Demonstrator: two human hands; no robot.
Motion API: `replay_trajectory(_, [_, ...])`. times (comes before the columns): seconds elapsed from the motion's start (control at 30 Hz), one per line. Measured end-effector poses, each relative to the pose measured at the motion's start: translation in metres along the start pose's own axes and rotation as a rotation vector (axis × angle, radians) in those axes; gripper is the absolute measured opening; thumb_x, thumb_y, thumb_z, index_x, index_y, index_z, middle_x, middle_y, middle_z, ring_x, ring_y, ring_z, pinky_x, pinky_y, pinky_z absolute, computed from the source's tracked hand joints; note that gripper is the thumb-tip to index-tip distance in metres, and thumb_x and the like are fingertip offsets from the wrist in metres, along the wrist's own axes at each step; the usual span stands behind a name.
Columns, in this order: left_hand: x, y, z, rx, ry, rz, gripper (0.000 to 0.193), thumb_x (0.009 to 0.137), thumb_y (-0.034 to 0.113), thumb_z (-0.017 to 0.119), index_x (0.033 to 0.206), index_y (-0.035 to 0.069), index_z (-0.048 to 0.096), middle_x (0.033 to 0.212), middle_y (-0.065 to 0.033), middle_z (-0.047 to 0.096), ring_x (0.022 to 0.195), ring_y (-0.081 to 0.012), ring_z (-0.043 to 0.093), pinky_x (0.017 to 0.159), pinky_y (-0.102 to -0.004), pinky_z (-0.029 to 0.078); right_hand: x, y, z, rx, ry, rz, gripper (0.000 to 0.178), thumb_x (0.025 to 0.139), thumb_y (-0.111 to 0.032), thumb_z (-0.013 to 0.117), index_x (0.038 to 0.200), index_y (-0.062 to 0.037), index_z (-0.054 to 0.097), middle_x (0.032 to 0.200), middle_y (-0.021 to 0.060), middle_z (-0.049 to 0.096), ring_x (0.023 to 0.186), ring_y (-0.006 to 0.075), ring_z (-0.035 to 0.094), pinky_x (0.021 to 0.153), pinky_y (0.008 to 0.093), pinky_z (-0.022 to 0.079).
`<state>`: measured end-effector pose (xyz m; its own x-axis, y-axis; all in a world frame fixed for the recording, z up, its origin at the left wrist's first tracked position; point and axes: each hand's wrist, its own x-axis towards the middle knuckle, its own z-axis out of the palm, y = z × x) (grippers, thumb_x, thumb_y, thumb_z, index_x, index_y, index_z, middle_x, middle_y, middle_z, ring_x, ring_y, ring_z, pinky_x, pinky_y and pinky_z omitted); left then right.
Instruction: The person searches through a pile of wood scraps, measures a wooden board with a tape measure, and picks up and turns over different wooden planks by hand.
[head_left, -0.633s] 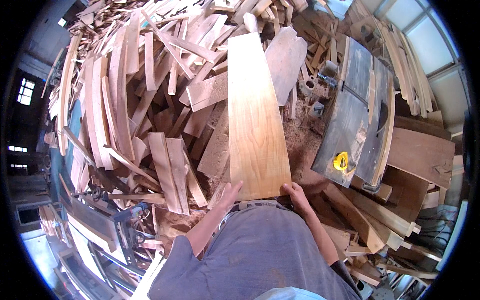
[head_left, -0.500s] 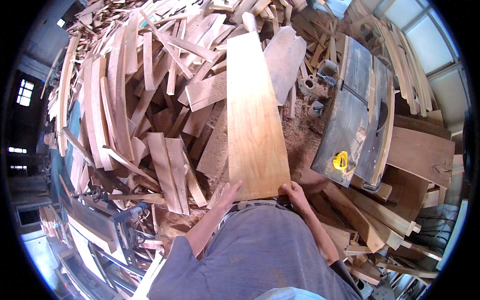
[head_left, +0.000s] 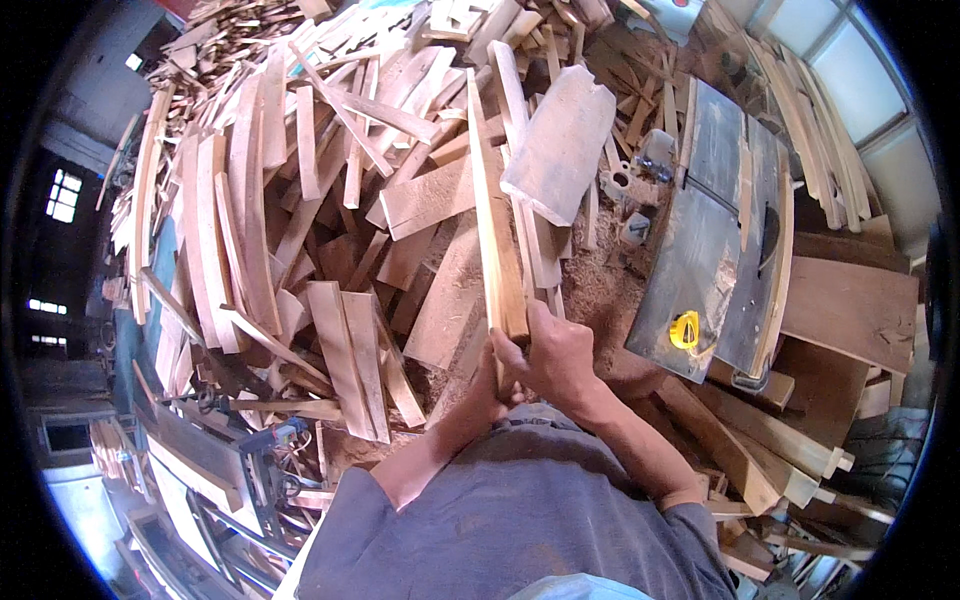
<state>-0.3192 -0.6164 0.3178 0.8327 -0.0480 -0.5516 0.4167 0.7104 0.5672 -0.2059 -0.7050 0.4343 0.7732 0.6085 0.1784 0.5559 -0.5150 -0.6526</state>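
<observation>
A long wooden board stands turned on its narrow edge in front of my body, stretching away over the wood pile. My right hand grips its near end from the right, fingers bent around the upper part. Lower down on the left side, my left hand holds the same end, its fingers partly hidden behind the board and the other hand. To the right of the board's far half lies a pale, broken-edged slab.
Piled offcuts spread over the left and far side. On the right stands a dark metal machine table with a yellow tape measure on it. Planks lie below it, and sawdust covers the ground between. Long strips lean near the window.
The board has turned from its broad face showing to its narrow edge. Both hands have come together at its near end, the right one moving left and up.
</observation>
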Motion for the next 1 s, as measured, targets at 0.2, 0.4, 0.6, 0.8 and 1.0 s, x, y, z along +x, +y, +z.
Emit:
replay_trajectory(0.2, [0.024, -0.023, 0.0, 0.005, -0.123, 0.056, 0.062, 0.093, 0.075, 0.041, 0.115, 0.021, 0.061, 0.077, 0.0069, 0.057, 0.053, -0.0057, 0.049, 0.038, -0.0242, 0.032, 0.013, -0.008, 0.013, -0.004, 0.133, 0.012, 0.07, 0.076, -0.026, 0.077, 0.136, -0.0009, 0.051, 0.107, 0.0214, 0.066, 0.096, 0.0378, 0.067, 0.08, 0.0462, 0.054])
replay_trajectory(0.4, [0.035, -0.035, -0.009, 0.0, -0.093, 0.084, 0.061, 0.092, 0.077, 0.041, 0.109, 0.022, 0.061, 0.073, 0.0068, 0.055, 0.051, -0.0067, 0.047, 0.039, -0.0243, 0.031, 0.01, -0.001, 0.017, -0.015, 0.025, 0.016, 0.076, 0.077, -0.026, 0.076, 0.142, 0.0, 0.047, 0.114, 0.0209, 0.067, 0.099, 0.0384, 0.067, 0.084, 0.0461, 0.055])
replay_trajectory(0.6, [0.041, -0.04, -0.009, 0.013, -0.084, 0.092, 0.06, 0.091, 0.078, 0.041, 0.104, 0.023, 0.061, 0.07, 0.0067, 0.054, 0.049, -0.0076, 0.046, 0.039, -0.0245, 0.03, 0.002, 0.005, 0.029, -0.022, 0.089, -0.063, 0.075, 0.079, -0.025, 0.075, 0.142, 0.0014, 0.046, 0.123, 0.0224, 0.064, 0.106, 0.0392, 0.065, 0.088, 0.0453, 0.055])
replay_trajectory(0.8, [0.047, -0.049, -0.01, -0.002, -0.073, 0.12, 0.06, 0.09, 0.08, 0.041, 0.099, 0.024, 0.061, 0.067, 0.0066, 0.052, 0.048, -0.0086, 0.044, 0.04, -0.0247, 0.029, -0.001, 0.006, 0.026, -0.028, 0.033, -0.064, 0.079, 0.077, -0.026, 0.077, 0.142, 0.0035, 0.044, 0.123, 0.0228, 0.063, 0.106, 0.0392, 0.065, 0.089, 0.0448, 0.055])
replay_trajectory(1.0, [0.05, -0.054, -0.014, 0.012, -0.06, 0.249, 0.06, 0.089, 0.081, 0.041, 0.094, 0.025, 0.061, 0.063, 0.0065, 0.05, 0.046, -0.0096, 0.043, 0.04, -0.0249, 0.028, -0.003, 0.018, 0.029, -0.05, 0.06, -0.111, 0.082, 0.074, -0.021, 0.079, 0.142, 0.0062, 0.043, 0.118, 0.0237, 0.064, 0.101, 0.0396, 0.065, 0.085, 0.0448, 0.055])
